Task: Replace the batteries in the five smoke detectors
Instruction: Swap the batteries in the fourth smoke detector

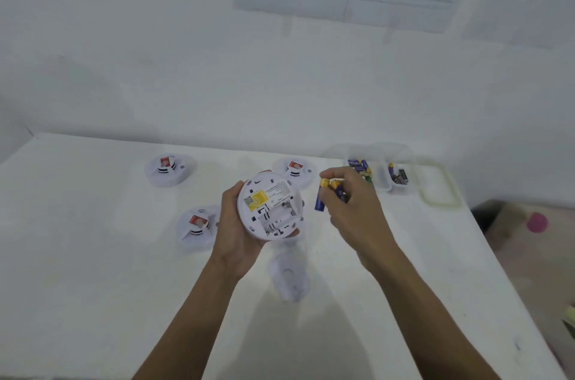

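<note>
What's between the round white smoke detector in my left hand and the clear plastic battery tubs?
Head view: the right hand, gripping blue-and-yellow cylindrical batteries, fills that stretch; a second round white smoke detector sits behind it.

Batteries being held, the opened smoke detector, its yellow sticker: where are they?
held batteries (320, 202): head view, blue body of the nearest one.
opened smoke detector (278, 217): head view, its battery bay.
yellow sticker (259, 199): head view, its middle.
</note>
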Demonstrator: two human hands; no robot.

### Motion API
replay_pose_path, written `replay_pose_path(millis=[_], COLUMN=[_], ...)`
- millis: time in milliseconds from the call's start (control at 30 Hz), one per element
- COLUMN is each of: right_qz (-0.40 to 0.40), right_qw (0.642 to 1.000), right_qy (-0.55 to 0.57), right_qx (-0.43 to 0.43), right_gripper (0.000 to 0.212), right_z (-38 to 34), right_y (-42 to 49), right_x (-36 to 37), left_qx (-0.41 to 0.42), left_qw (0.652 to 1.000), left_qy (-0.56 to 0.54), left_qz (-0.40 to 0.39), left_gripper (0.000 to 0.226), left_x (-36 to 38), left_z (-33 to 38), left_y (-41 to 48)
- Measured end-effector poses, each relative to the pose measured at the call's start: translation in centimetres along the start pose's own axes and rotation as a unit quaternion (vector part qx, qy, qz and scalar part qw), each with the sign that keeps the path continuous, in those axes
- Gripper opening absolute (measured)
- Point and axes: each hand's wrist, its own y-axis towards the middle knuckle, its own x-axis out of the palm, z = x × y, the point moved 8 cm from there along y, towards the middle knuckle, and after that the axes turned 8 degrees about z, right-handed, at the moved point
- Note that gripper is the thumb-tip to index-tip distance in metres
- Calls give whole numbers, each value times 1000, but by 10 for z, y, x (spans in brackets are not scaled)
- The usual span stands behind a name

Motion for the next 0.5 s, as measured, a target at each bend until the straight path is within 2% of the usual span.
replay_pose_path(millis=[167, 500], right_qz=[25, 41], right_qw=[998, 981], right_qy=[-44, -150], right_qx=[23, 115], right_gripper=[17, 18], right_z=[30, 138], right_y=[56, 196], right_x=[-56, -138], left_qx=[-40, -54], left_qw=[999, 998], left_qy=[-11, 21], left_qz=[-15, -10], left_gripper=[54, 57], left_x=[29, 76], left_z=[-26, -74], left_y=[20, 66])
